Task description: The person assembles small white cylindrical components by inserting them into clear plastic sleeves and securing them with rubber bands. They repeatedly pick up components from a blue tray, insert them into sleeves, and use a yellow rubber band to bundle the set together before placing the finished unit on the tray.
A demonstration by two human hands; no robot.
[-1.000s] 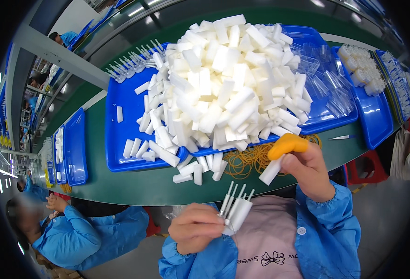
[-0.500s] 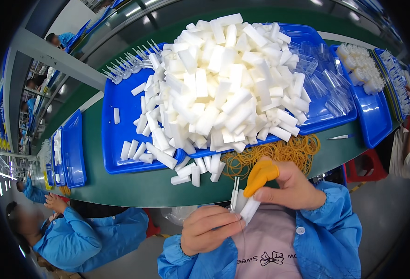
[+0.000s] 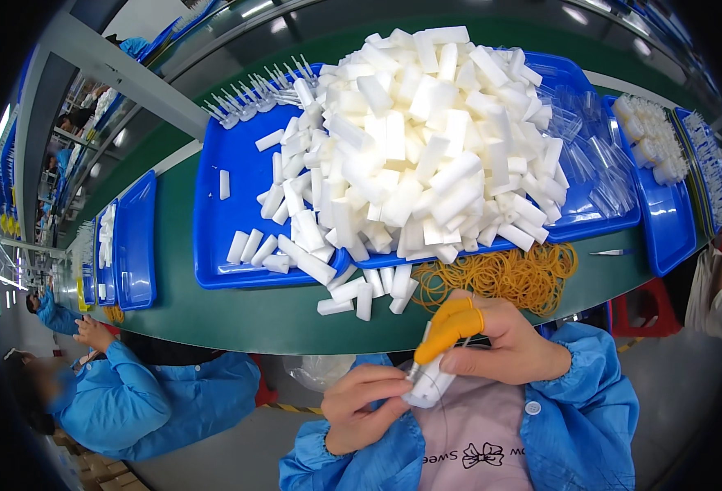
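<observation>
Close to my body, both hands work on one white foam piece (image 3: 428,391) with a slim metal-pronged part against it. My left hand (image 3: 366,407) pinches the lower left end between thumb and fingers. From the other side my right hand (image 3: 508,345), with an orange-yellow finger cot (image 3: 451,329) on a finger, presses on the foam and the prongs. The covered finger hides most of the prongs. A thin dark strand crosses the foam. Beyond my hands lies a pile of tan rubber bands (image 3: 508,274), and several loose foam blocks (image 3: 364,301) are nearby on the table.
A large heap of white foam blocks (image 3: 426,155) fills the blue trays (image 3: 238,213). Pronged white parts (image 3: 250,98) stand at the far left; clear plastic tubes (image 3: 598,172) lie right. Tweezers (image 3: 612,252) rest on the green table (image 3: 295,323). A co-worker (image 3: 156,397) sits left.
My right hand has brought its covered finger down over the prongs, and the foam has turned in my grip. The whole view has shifted slightly, with the trays appearing farther right.
</observation>
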